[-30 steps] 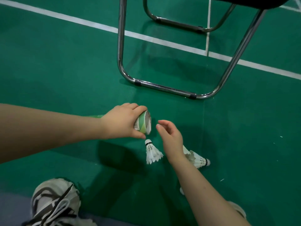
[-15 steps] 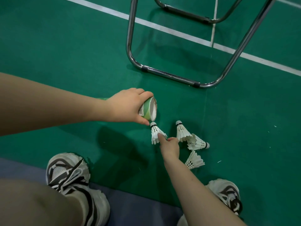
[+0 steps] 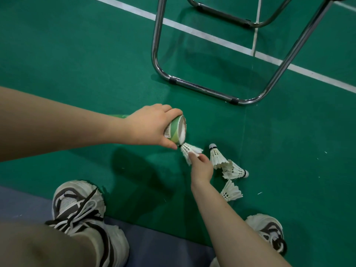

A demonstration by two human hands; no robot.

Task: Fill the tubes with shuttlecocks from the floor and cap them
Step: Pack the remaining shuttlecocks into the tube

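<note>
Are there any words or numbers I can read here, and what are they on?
No text here can be read.
Barcode on the green tube held by the left hand: only stripes show, its digits are too small and blurred.
Shuttlecocks, shoes and chair frame: no writing visible.

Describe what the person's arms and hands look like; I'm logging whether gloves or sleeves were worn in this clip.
Both arms are bare as far up as the frame shows: no sleeves in view. The left hand and right hand have no gloves, and no rings, watch or wristband can be seen. The fingers are uncovered, with short, unpainted nails. No markings, tape or bandages are visible on either forearm.
</note>
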